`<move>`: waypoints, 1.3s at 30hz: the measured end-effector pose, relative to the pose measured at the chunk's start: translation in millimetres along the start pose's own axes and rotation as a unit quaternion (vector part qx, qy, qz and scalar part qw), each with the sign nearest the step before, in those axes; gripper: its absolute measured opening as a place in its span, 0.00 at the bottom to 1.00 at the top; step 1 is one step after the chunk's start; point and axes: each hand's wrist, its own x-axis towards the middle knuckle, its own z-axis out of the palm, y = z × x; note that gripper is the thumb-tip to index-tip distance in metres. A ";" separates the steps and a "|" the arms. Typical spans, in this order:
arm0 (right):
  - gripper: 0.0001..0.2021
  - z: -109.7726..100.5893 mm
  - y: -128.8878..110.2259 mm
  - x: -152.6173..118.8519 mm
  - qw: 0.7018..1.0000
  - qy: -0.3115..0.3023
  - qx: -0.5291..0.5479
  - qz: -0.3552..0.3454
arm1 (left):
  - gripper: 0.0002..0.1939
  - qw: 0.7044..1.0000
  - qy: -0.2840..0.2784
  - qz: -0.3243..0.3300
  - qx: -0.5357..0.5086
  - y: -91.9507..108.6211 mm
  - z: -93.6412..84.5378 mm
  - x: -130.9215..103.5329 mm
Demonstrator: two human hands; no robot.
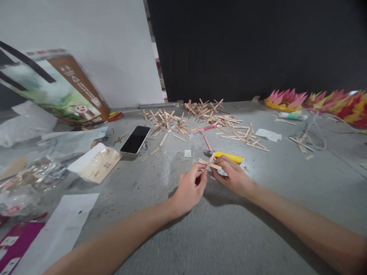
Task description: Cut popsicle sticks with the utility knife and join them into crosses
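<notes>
Between my two hands is a cross of wooden craft sticks [210, 164], held just above the grey table. My left hand [190, 187] is closed with its fingertips on the left side of the cross. On the other side, my right hand [233, 175] pinches the cross. A yellow hot glue gun or cutter-like tool [229, 157] lies right behind my right hand, partly hidden by it; its exact kind is unclear. Further back, a heap of crossed craft sticks [164, 119] spreads out, with loose craft sticks [226, 120] to its right. A small pale square [187, 153] lies near my left hand.
A black phone [136, 139], an envelope-like packet [99, 164], clear plastic bags [31, 183] and a large printed bag [71, 88] stand or lie at left. At right are a glue stick [292, 116], a white cable [319, 133] and pink-yellow paper crowns [285, 101]. A dark panel [258, 49] rises behind.
</notes>
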 end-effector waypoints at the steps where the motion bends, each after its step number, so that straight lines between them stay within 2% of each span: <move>1: 0.08 0.0 0.1 0.3 1.000 0.001 -0.002 0.001 | 0.12 1.000 0.001 -0.001 -0.002 0.2 0.0 0.1; 15: 0.09 0.0 -1.6 1.1 0.999 0.028 0.003 0.016 | 0.15 0.999 0.024 -0.022 -0.029 5.2 -0.8 -1.8; 19: 0.16 0.0 -0.7 -0.7 0.999 0.023 0.031 0.028 | 0.15 0.998 0.027 -0.027 -0.042 3.1 -1.6 -0.7; 24: 0.26 -5.4 0.6 -0.3 0.997 0.022 0.040 0.055 | 0.16 0.986 0.040 -0.056 -0.150 0.3 -4.5 7.0; 29: 0.36 -12.6 1.1 5.0 0.985 -0.022 0.128 0.113 | 0.20 0.954 -0.012 -0.119 -0.276 -0.9 -10.6 14.9; 32: 0.40 -11.6 2.0 6.0 0.971 -0.032 0.189 0.145 | 0.21 0.939 -0.043 -0.127 -0.316 -2.6 -12.2 16.8; 35: 0.34 -8.7 3.9 4.1 0.954 -0.041 0.244 0.171 | 0.21 0.932 -0.075 -0.126 -0.332 -4.5 -12.0 17.3; 39: 0.23 -7.3 6.9 0.0 0.955 -0.078 0.229 0.173 | 0.21 0.935 -0.087 -0.128 -0.320 -7.0 -12.0 18.1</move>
